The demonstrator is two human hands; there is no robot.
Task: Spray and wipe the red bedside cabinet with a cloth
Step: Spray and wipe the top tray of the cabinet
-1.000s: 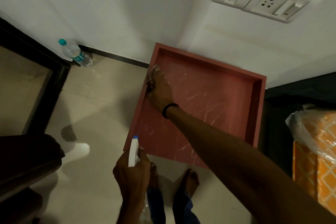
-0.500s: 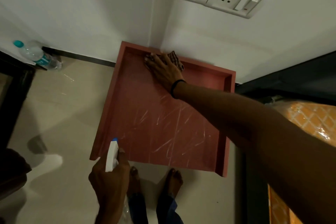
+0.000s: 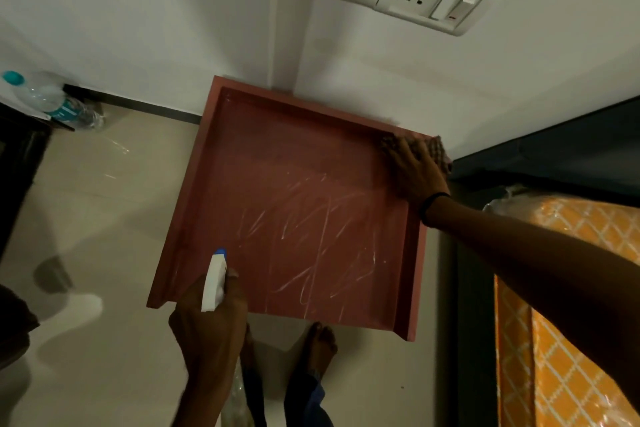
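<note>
Pressing cloth (image 3: 437, 150) under spread right hand (image 3: 414, 172) into far-right corner of red bedside cabinet (image 3: 294, 184); gripping spray bottle (image 3: 214, 282) in left hand (image 3: 207, 322) over near-left corner.

One each: cabinet (image 3: 294, 218), cloth (image 3: 438, 149), sprayer (image 3: 213, 284), likely water bottle (image 3: 52, 104)

Cabinet (image 3: 294, 218): we are seeing it against the wall (image 3: 173, 28), left of the bed (image 3: 540, 385).
Cloth (image 3: 439, 149): lying under our right hand (image 3: 415, 172), far right corner.
Spray bottle (image 3: 214, 282): in our left hand (image 3: 207, 326), near left corner.
</note>
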